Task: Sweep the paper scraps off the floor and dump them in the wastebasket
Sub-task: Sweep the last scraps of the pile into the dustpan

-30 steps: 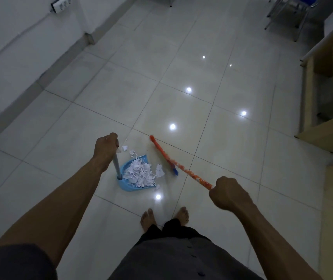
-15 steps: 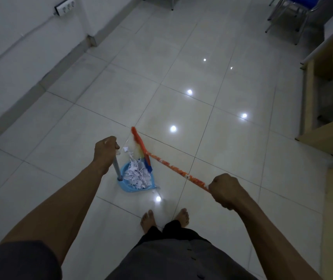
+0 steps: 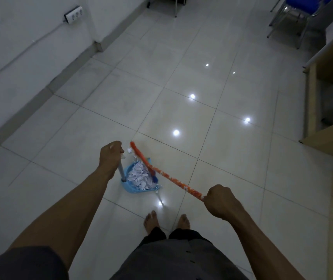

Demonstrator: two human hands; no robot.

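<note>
The left grip (image 3: pixel 110 156) is curled tight round the top of the grey handle (image 3: pixel 122 171) of the blue dustpan (image 3: pixel 133 190). The dustpan sits on the white floor (image 3: pixel 232 158), just in front of the person's bare feet (image 3: pixel 150 220). A heap of white paper scraps (image 3: pixel 139 176) lies in the pan. The right grip (image 3: pixel 220 201) is closed round the end of the orange broom (image 3: pixel 173 179). The broom slants across the right side of the pan, by the heap. One small scrap (image 3: pixel 129 150) lies beside the broom's far end.
</note>
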